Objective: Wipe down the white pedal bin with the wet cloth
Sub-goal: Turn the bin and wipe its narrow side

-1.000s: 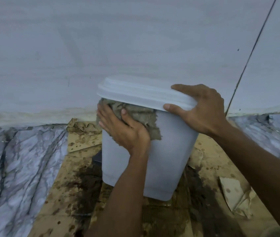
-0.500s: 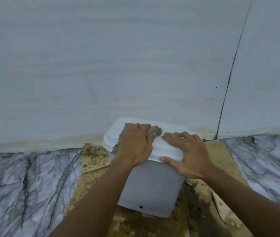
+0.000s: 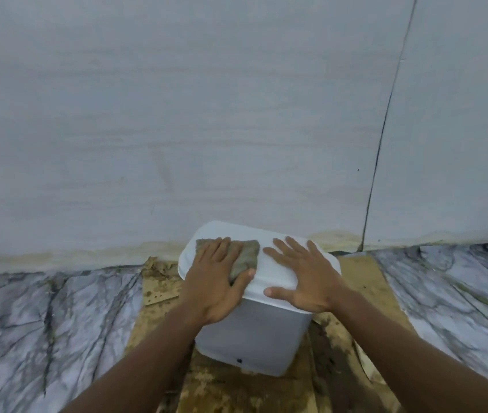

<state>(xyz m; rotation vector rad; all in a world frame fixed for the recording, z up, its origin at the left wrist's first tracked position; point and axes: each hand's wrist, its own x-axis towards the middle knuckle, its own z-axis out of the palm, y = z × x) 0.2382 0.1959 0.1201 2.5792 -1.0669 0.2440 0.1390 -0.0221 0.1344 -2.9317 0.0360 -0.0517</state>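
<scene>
The white pedal bin (image 3: pixel 254 335) stands upright on stained cardboard close to the wall, its lid (image 3: pixel 269 272) closed. A grey-brown wet cloth (image 3: pixel 247 256) lies flat on the left half of the lid. My left hand (image 3: pixel 217 281) presses the cloth down with straight fingers, covering the cloth's left part. My right hand (image 3: pixel 302 278) lies flat on the right half of the lid, fingers spread, holding nothing.
Wet, stained cardboard (image 3: pixel 362 281) lies under the bin, with torn scraps (image 3: pixel 159 268) at its left. Marble-patterned floor (image 3: pixel 43 323) spreads on both sides. A pale wall (image 3: pixel 207 114) with a dark vertical seam (image 3: pixel 380 150) rises right behind the bin.
My left hand moved the cloth from the bin's front side up onto the lid and spread it flat. My right hand went from gripping the lid's edge to lying flat on top.
</scene>
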